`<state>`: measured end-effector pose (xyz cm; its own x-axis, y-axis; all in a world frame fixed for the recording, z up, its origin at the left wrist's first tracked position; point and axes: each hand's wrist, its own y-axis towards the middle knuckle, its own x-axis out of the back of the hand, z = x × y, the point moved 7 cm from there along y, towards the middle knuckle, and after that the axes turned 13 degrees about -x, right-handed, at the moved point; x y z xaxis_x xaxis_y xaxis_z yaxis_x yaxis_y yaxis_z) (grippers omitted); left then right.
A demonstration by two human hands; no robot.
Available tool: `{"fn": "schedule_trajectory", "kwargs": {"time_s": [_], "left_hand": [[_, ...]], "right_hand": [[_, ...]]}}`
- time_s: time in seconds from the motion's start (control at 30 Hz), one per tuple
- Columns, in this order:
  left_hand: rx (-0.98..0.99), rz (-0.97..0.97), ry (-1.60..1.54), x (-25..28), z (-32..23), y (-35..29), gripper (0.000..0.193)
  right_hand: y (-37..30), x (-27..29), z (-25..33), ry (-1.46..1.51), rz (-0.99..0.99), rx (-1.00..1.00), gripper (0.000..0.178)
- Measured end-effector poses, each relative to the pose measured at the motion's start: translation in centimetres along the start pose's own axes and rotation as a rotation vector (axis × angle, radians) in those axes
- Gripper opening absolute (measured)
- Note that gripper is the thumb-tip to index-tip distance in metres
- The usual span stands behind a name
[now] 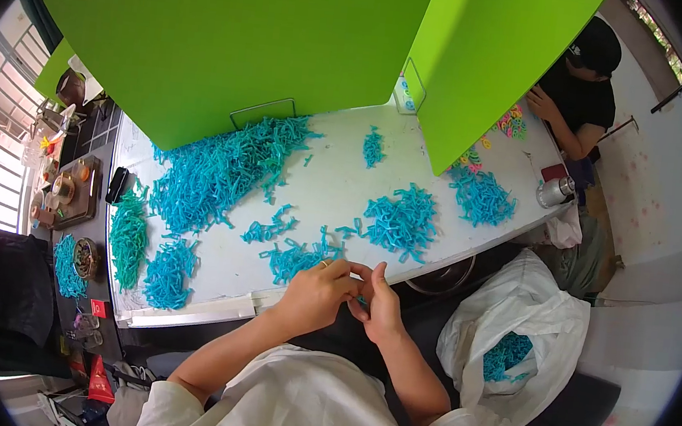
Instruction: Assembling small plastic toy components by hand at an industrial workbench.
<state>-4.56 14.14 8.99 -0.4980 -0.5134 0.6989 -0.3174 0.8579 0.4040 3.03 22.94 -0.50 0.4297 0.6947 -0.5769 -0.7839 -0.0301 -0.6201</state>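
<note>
My left hand point(312, 296) and my right hand point(385, 308) meet at the near edge of the white table point(332, 175). Their fingers are bent and pinched together around a small blue plastic piece, mostly hidden by the fingers. Just beyond my left hand lies a low pile of blue plastic pieces point(294, 259). A rounder blue pile point(401, 223) sits past my right hand. Farther back, a large blue heap point(222, 169) rests against the green panel point(234, 47). Small loose clusters point(270, 227) lie between the heap and my hands.
A white sack point(469, 328) with blue pieces inside stands at my right. Greener pieces point(129, 234) are heaped at the table's left. A second green panel point(486, 71) divides off a person in black point(586, 97). Near that person stands a metal bottle point(555, 192).
</note>
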Motion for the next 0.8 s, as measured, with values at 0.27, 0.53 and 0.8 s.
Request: {"fn": "schedule_trajectory", "kwargs": {"time_s": [0.27, 0.53, 0.8], "left_hand": [[0.113, 0.029, 0.142, -0.2, 1.6, -0.2, 0.014], [-0.149, 0.090, 0.191, -1.1, 1.2, 1.9, 0.021], [-0.186, 0.235, 0.385, -4.3, 10.8, 8.1, 0.023]], "right_hand": [[0.1, 2.8, 0.0, -0.129, -0.178, 0.086, 0.057], [0.2, 4.2, -2.5, 0.271, 0.165, -0.288, 0.014], [-1.0, 5.5, -0.9, 0.118, -0.078, 0.003, 0.011]]}}
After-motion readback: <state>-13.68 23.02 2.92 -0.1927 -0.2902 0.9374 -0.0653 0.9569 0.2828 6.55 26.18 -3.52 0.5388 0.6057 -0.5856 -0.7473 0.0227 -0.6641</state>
